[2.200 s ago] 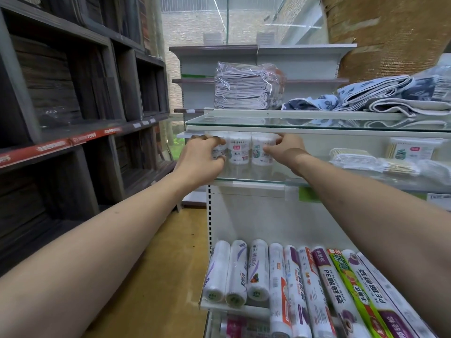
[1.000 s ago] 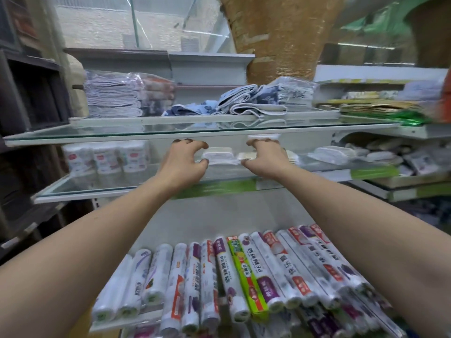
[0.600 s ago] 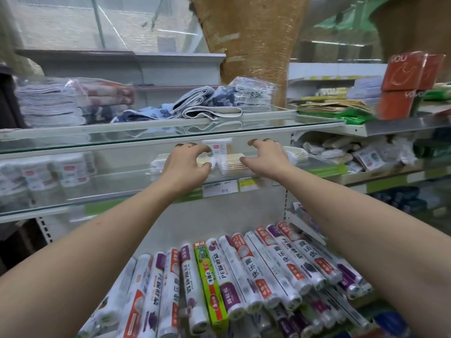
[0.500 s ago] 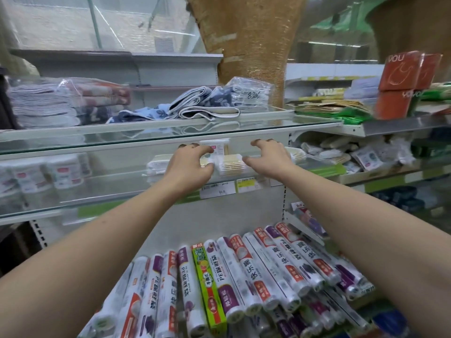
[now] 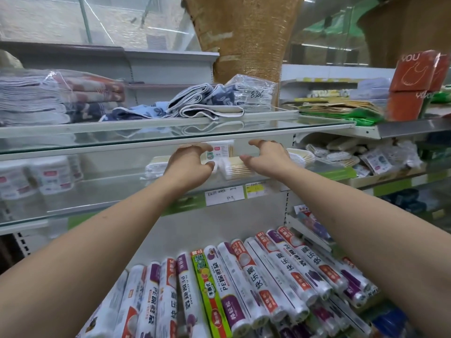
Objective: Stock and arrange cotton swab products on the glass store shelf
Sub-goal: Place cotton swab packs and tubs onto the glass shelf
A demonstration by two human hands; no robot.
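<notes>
Both arms reach under the upper glass pane to the middle glass shelf [image 5: 117, 191]. My left hand [image 5: 190, 164] and my right hand [image 5: 266, 158] hover with curled, spread fingers on either side of a clear pack of wooden cotton swabs [image 5: 233, 168]. Behind it stands a white swab box [image 5: 219, 150] with a small label. More flat swab packs lie to the left [image 5: 156, 164] and right [image 5: 300, 156]. Round white swab tubs [image 5: 48, 174] stand at the shelf's left end. Neither hand clearly grips anything.
Folded towels [image 5: 56, 98] and cloths [image 5: 207, 103] lie on the upper glass shelf [image 5: 268, 129]. Rolls of plastic wrap [image 5: 244, 284] fill the sloped rack below. Bagged goods [image 5: 366, 159] crowd the shelf to the right. Price tags [image 5: 224, 195] hang on the shelf's front edge.
The view swung right from the round tubs to the flat swab packs. Both hands moved right along the shelf, and their fingers have spread apart around the middle pack.
</notes>
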